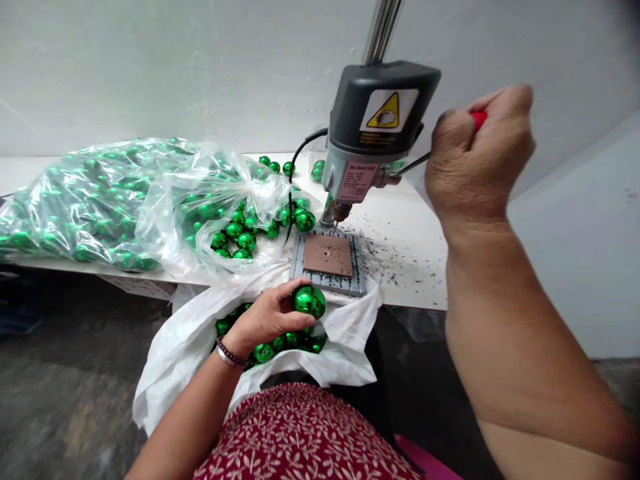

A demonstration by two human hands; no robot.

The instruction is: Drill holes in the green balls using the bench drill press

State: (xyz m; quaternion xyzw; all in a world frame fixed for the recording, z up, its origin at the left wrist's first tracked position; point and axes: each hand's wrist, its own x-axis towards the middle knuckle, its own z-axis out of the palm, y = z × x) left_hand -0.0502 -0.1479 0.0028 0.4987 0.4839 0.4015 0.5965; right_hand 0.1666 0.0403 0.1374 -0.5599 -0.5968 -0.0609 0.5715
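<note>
My left hand (280, 310) holds a shiny green ball (309, 302) between thumb and fingers, over a white bag (175, 363) on my lap with several more green balls inside. At the upper right, my right hand (483, 157) is wrapped round the red-ended lever (479, 121) of a small bench drill (385, 113). The drill's thin bit is above a brown square plate (329, 255) with a small hole in it. That plate lies on a grey grooved base (357, 270), just beyond the held ball.
A large clear plastic bag (105, 200) full of green balls lies on the white table (410, 230) at the left, its open mouth near the drill base. Dark shavings are scattered around the base. A black cable hangs left of the drill.
</note>
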